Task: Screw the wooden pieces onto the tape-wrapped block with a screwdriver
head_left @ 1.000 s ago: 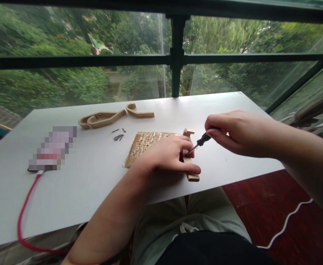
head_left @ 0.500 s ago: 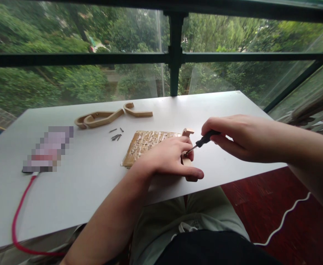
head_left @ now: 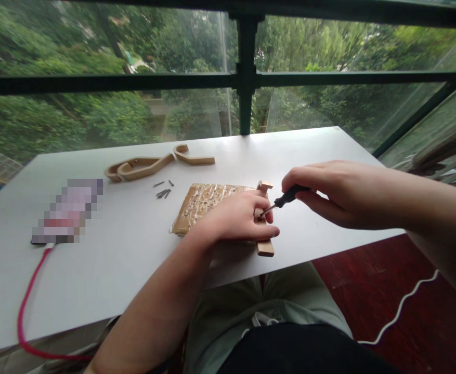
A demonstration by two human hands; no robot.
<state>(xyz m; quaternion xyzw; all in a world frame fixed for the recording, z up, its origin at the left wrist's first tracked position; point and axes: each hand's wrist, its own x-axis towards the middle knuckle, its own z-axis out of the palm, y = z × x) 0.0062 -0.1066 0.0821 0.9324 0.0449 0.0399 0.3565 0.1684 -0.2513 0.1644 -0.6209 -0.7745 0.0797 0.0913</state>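
My left hand point(head_left: 233, 218) presses down on a narrow wooden strip point(head_left: 265, 248) that lies near the front edge of the white table point(head_left: 134, 244). Only the strip's two ends show past my fingers. My right hand point(head_left: 329, 189) grips a small black-handled screwdriver point(head_left: 284, 199), its thin metal tip touching the strip right at my left fingertips. Beside my left hand lies a flat wooden board wrapped in clear plastic point(head_left: 200, 202).
Curved wooden pieces point(head_left: 140, 167) and another hooked one point(head_left: 192, 156) lie at the back of the table, with several small dark screws point(head_left: 164, 191) in front of them. A blurred object point(head_left: 67, 210) with a red cable point(head_left: 27, 306) sits at the left. A window railing point(head_left: 247, 78) stands behind.
My left thumb has drawn back toward the strip, uncovering its near end. The screwdriver stays on the same spot, and my right hand has shifted only slightly.
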